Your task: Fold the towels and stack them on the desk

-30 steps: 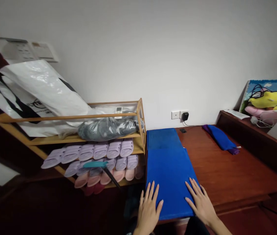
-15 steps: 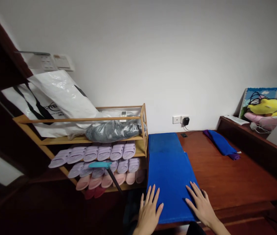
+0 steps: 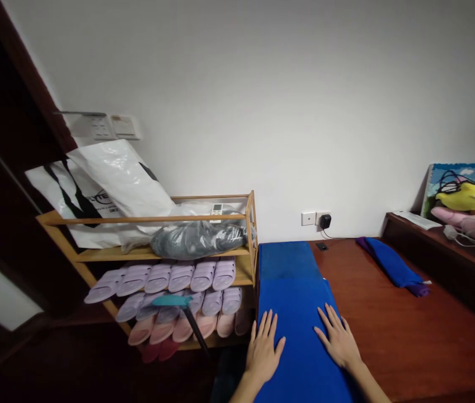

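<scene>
Hands lie flat, fingers spread, gripping nothing — left hand [image 3: 263, 350] and right hand [image 3: 338, 340] press the long blue fabric mat [image 3: 294, 302] at the reddish wooden table's [image 3: 409, 330] left edge. It looks soft, light, floppy — best pinched at its corners.
</scene>
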The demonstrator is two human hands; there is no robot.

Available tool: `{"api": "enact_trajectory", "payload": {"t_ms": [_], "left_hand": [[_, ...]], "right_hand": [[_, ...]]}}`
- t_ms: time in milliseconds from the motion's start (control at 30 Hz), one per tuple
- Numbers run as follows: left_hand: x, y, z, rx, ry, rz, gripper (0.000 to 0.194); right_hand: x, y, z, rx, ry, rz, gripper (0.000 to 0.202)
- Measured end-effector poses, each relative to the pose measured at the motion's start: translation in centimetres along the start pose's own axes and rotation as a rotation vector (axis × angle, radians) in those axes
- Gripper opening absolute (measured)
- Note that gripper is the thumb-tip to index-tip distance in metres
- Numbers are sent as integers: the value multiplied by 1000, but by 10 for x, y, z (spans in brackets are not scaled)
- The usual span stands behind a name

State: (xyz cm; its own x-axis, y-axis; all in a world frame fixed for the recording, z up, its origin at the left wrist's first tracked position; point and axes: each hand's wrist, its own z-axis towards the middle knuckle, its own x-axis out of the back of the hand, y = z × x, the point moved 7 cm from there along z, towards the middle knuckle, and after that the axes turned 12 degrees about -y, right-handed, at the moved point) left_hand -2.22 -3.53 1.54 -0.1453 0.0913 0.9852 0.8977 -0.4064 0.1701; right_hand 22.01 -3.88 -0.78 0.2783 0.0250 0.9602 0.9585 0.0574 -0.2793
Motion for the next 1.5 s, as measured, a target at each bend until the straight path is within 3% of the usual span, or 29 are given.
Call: {"api": "enact_trajectory", "payload": {"t_ms": [367,733,1000,1067,1167,1300,1367,1500], "left_hand": [[1,4,-9,-1,-16,-10,56],[2,18,-48,-12,1,26,56],[-28,15,-82,-81,70,56,62],[-25,12,-83,-93,59,38,61],[3,7,-69,-51,80,13,54],[48,11,-23,-31,131,1,52],[50,11,2,-34,104,3,52],[21,0,29,-18,3,-7,54]], "right_hand": [[-1,1,-11,-17,25,-68,65],[-2,-4,-58,-25,37,-60,63],[-8,-4,-98,-21,10,9,62],[-3,2,-97,-25,4,51,57],[17,9,-79,-20,40,101,50],[40,2,-33,70,27,88,51],[40,0,-12,80,2,63,53],[23,3,6,54,-20,19,56]]}}
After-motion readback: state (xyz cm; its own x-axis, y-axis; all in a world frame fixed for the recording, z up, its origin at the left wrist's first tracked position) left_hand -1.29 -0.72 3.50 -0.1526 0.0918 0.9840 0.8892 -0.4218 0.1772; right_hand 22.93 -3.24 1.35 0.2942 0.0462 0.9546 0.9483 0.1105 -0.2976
